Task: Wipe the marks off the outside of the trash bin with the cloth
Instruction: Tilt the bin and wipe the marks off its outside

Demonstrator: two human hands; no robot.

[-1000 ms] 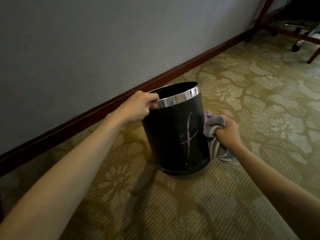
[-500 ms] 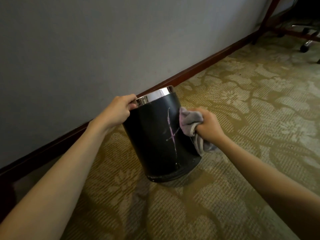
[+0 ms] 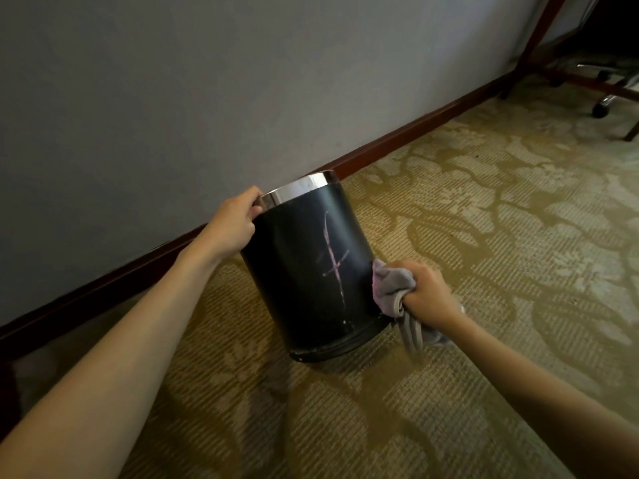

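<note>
A black trash bin (image 3: pixel 294 271) with a shiny metal rim stands tilted away from me on the carpet, resting on its far bottom edge. A pale pink cross-shaped mark (image 3: pixel 333 257) runs down its front. My left hand (image 3: pixel 235 223) grips the rim at the left. My right hand (image 3: pixel 425 295) holds a bunched grey cloth (image 3: pixel 392 288) and presses it against the bin's lower right side, just right of the mark. A tail of the cloth hangs below my fist.
A grey wall (image 3: pixel 207 81) with a dark wooden baseboard (image 3: pixel 415 133) runs just behind the bin. Patterned carpet (image 3: pixel 484 219) spreads to the right and front. A wooden desk frame (image 3: pixel 539 32) and a chair's castor (image 3: pixel 600 108) sit at the far right.
The bin has tipped further away from me, its opening now hidden. My right hand has slid the cloth down the bin's right side to near the base.
</note>
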